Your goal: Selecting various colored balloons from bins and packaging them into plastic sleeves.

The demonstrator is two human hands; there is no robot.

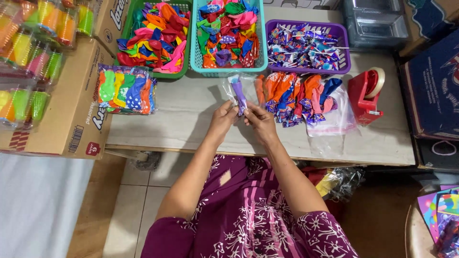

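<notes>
You have one view only — from your head, looking steeply down and close over the tabletop (191, 119), baskets along the frame's top edge, your lap at the bottom.

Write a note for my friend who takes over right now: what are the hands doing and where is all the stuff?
Left hand and right hand: both pinch a small clear bag with a purple balloon inside, held over the table.
Nearby: loose balloons and candies pile right of the hands; filled balloon packet to the left.
Supplies: green basket and teal basket of balloons, purple basket of candies, red tape dispenser.
Done: one balloon in the bag.
Left: bag not yet sealed; the pile is unpacked.
</notes>
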